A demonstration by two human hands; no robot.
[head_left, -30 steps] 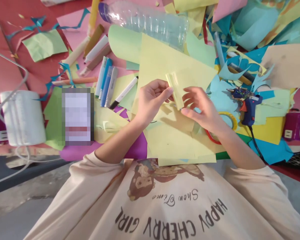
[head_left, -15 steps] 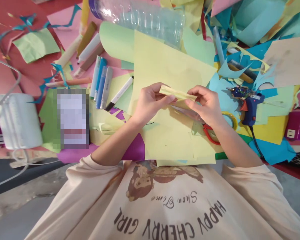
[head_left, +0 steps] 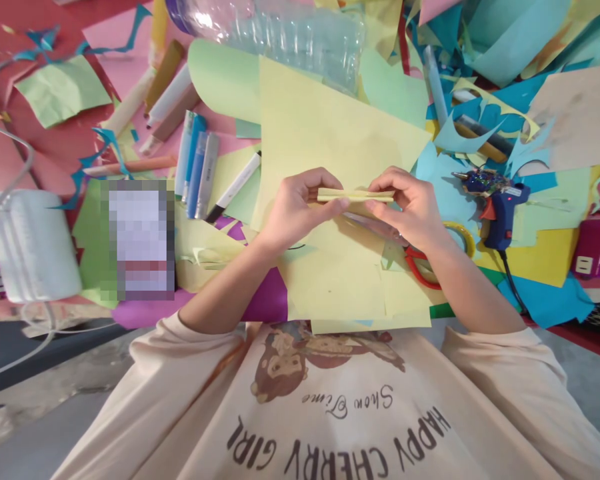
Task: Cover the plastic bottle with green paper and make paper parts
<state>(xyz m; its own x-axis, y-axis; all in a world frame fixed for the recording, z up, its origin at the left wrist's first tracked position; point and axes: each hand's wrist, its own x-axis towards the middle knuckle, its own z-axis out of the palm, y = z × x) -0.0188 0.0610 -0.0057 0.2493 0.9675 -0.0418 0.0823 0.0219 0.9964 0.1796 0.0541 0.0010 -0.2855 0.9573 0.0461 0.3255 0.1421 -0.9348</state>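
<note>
A narrow folded strip of pale yellow paper (head_left: 356, 195) is stretched level between my two hands. My left hand (head_left: 307, 207) pinches its left part, thumb in front and fingers behind. At the other end my right hand (head_left: 404, 205) grips it in the same way. Below the hands lies a large pale yellow sheet (head_left: 320, 133). A pair of scissors with red and yellow handles (head_left: 420, 270) rests partly beneath my right hand and wrist, which hide some of it.
Several markers (head_left: 196, 173) lie to the left, near a phone with a blurred screen (head_left: 140, 233). On the right is a blue glue gun (head_left: 500, 213) with its cord. A clear plastic bottle (head_left: 280, 40) lies at the back among coloured paper scraps. A white corded block (head_left: 33, 247) stands far left.
The folded strip has turned from a slant to nearly level, and its folded edges now face me. Both hands keep their hold. The view has shifted slightly.
</note>
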